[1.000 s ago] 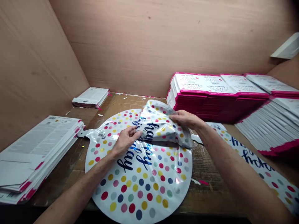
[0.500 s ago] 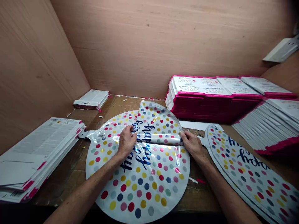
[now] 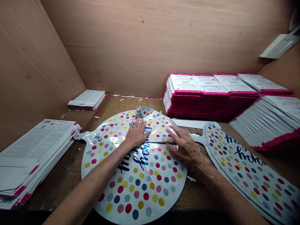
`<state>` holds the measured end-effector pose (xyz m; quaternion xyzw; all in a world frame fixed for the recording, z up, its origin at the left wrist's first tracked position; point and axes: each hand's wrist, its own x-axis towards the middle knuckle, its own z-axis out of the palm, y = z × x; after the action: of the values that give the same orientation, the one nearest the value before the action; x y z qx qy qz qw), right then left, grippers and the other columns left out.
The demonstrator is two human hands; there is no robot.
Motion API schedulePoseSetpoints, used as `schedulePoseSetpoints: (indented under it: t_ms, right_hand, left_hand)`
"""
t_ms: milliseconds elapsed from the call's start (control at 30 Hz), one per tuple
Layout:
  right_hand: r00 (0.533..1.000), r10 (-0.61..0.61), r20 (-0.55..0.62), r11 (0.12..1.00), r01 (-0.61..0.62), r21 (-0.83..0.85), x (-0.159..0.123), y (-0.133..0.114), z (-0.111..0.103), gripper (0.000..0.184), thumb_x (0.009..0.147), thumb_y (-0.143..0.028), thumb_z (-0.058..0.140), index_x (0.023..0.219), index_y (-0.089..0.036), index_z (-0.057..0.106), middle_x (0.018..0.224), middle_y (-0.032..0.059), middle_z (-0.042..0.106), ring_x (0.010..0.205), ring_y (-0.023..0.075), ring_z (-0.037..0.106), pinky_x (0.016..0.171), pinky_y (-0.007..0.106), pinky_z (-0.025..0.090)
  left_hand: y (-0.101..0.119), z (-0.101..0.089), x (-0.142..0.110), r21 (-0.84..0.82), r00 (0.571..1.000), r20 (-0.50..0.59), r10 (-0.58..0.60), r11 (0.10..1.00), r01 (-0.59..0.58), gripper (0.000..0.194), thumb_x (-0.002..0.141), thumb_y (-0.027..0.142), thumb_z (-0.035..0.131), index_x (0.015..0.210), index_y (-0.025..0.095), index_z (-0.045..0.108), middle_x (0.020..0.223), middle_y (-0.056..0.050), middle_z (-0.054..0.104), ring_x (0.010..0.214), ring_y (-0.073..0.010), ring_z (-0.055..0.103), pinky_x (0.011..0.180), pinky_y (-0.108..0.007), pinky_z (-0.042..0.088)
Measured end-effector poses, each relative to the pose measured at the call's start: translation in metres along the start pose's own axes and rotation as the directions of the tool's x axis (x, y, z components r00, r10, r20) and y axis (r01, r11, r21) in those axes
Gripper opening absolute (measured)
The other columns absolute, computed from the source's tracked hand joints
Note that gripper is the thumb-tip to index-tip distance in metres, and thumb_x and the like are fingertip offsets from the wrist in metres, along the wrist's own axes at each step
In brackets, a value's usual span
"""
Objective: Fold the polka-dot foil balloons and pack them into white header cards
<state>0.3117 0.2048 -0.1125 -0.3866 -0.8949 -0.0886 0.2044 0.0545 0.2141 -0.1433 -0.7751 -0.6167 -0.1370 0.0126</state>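
Observation:
A flat, round foil balloon [image 3: 138, 181] with coloured dots and dark blue lettering lies in front of me, its tail pointing left. My left hand [image 3: 137, 132] rests flat on its upper middle, fingers spread. Over the balloon's right part is my right hand [image 3: 184, 143], fingers apart and smeared by motion; whether it touches the foil I cannot tell. A crease runs across the foil between the hands, and a crumpled flap stands up at the far edge. More dotted foil balloons [image 3: 248, 168] lie stacked at the right, their neck reaching toward my right hand.
Printed white cards [image 3: 39, 150] are piled at the left, with a smaller pile [image 3: 87, 98] behind. Pink-edged white packages [image 3: 194, 100] stand stacked at the back right, and more cards [image 3: 269, 122] lean beside them. Wooden panels [image 3: 140, 47] enclose the cardboard-covered table [image 3: 112, 106].
The raised fold of the balloon has been laid down flatter. My left hand has gone from a pinch to a flat palm. My right hand has let go of the edge and spread.

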Motion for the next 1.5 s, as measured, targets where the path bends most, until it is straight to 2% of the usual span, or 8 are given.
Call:
schedulePoseSetpoints:
  t_ms: [200,600,833,1033,1167,1333,1400,1500]
  right_hand:
    - [0.933,-0.096,0.346,0.976,0.157,-0.152,0.027,-0.002,0.021,0.041,0.089,-0.007,0.044,0.129,-0.008,0.053,0.133,0.0177,0.058,0.129,0.0288,0.051,0.102,0.04,0.046]
    - [0.939,-0.124,0.321,0.981,0.165,-0.104,0.029,0.006,0.027,0.043,0.092,-0.008,0.042,0.134,-0.011,0.052,0.139,0.0164,0.055,0.129,0.026,0.051,0.1,0.038,0.049]
    - [0.906,-0.15,0.395,0.974,0.203,-0.096,0.048,0.013,0.024,0.039,0.09,-0.002,0.039,0.124,-0.009,0.058,0.131,0.0195,0.06,0.123,0.0286,0.056,0.091,0.041,0.051]
    - [0.886,-0.179,0.428,0.968,0.237,-0.085,0.062,0.024,-0.038,0.028,0.09,-0.003,0.043,0.104,-0.017,0.062,0.105,0.0099,0.072,0.091,0.0189,0.068,0.075,0.027,0.047]
    - [0.915,0.082,0.396,0.942,0.059,-0.331,0.054,0.025,-0.095,0.023,0.086,-0.008,0.05,0.101,-0.019,0.063,0.09,0.0065,0.073,0.075,0.0191,0.067,0.057,0.025,0.037]
    - [0.833,0.44,0.335,0.812,-0.21,-0.544,0.032,-0.013,-0.12,0.021,0.088,-0.01,0.047,0.098,-0.017,0.064,0.076,0.0096,0.07,0.063,0.022,0.065,0.049,0.027,0.032]
    - [0.788,0.507,0.35,0.808,-0.292,-0.512,0.023,-0.044,-0.106,0.027,0.089,-0.009,0.045,0.11,-0.012,0.063,0.079,0.0134,0.071,0.065,0.0234,0.067,0.05,0.029,0.039]
    - [0.765,0.466,0.444,0.875,-0.324,-0.36,0.005,-0.098,-0.072,0.045,0.088,-0.008,0.049,0.132,-0.003,0.051,0.1,0.0223,0.07,0.079,0.0277,0.07,0.06,0.034,0.053]
  left_hand:
    - [-0.007,-0.01,0.006,-0.093,0.992,0.079,-0.102,0.99,0.109,0.065,0.099,0.053,0.02,0.146,0.013,0.039,0.157,-0.014,0.033,0.148,-0.0323,0.021,0.116,-0.051,0.026]
    - [-0.028,-0.001,0.064,0.04,0.994,0.088,-0.063,0.997,0.059,0.065,0.098,0.052,0.024,0.148,0.011,0.037,0.158,-0.017,0.03,0.148,-0.0328,0.018,0.117,-0.059,0.014]
    - [-0.049,-0.004,0.058,-0.224,0.985,0.128,-0.112,0.965,0.138,0.076,0.097,0.06,0.011,0.153,0.011,0.024,0.162,-0.012,0.017,0.151,-0.0294,0.004,0.12,-0.054,0.006]
    - [-0.058,-0.002,0.068,-0.342,0.97,0.174,-0.169,0.913,0.221,0.076,0.096,0.058,0.001,0.155,0.013,0.02,0.163,-0.01,0.016,0.151,-0.0261,0.007,0.121,-0.047,0.009]
    - [-0.06,-0.013,0.073,-0.409,0.961,0.171,-0.217,0.871,0.27,0.07,0.098,0.054,0.008,0.153,0.014,0.027,0.161,-0.01,0.022,0.15,-0.0246,0.013,0.12,-0.043,0.016]
    - [-0.025,-0.056,0.032,-0.461,0.951,0.045,-0.307,0.838,0.293,0.064,0.093,0.055,0.039,0.141,0.014,0.046,0.153,-0.013,0.041,0.144,-0.0282,0.033,0.116,-0.041,0.029]
    - [0.008,-0.069,-0.007,-0.521,0.926,0.013,-0.377,0.788,0.328,0.059,0.09,0.061,0.041,0.124,0.015,0.059,0.131,-0.015,0.062,0.123,-0.03,0.057,0.103,-0.042,0.044]
    - [0.06,-0.07,-0.07,-0.845,0.849,0.401,-0.344,0.217,0.488,0.059,0.084,0.07,0.046,0.1,0.016,0.063,0.092,-0.01,0.072,0.077,-0.0227,0.069,0.065,-0.033,0.056]
